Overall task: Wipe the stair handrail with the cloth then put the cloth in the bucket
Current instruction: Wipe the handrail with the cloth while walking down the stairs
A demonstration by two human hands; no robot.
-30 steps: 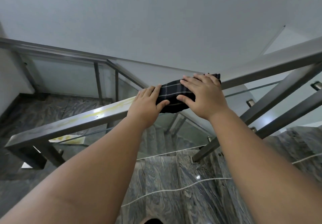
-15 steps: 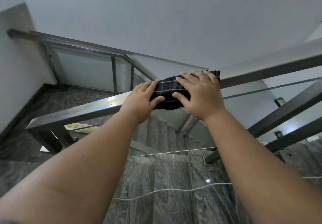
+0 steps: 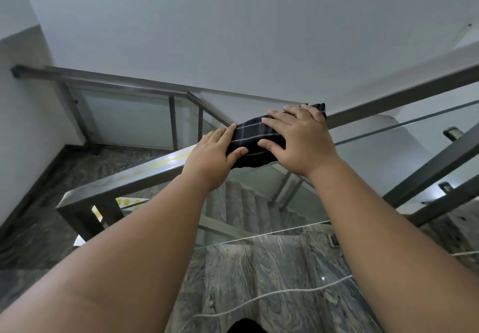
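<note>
Pressing cloth onto handrail, right hand atop, left hand at edge (both grips apart, fingers straight)

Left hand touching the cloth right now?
Touching. Head view: the left hand has fingertips and thumb lying on the left end of the cloth, atop the handrail; no gap.

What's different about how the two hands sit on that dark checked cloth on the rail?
The right hand lies across the upper end of the cloth with fingers spread, covering much of it; the left hand touches only its lower end, fingers close together. The right hand sits higher up the sloping handrail than the left hand. Both lie fairly flat, thumbs on the cloth's near side.
</note>
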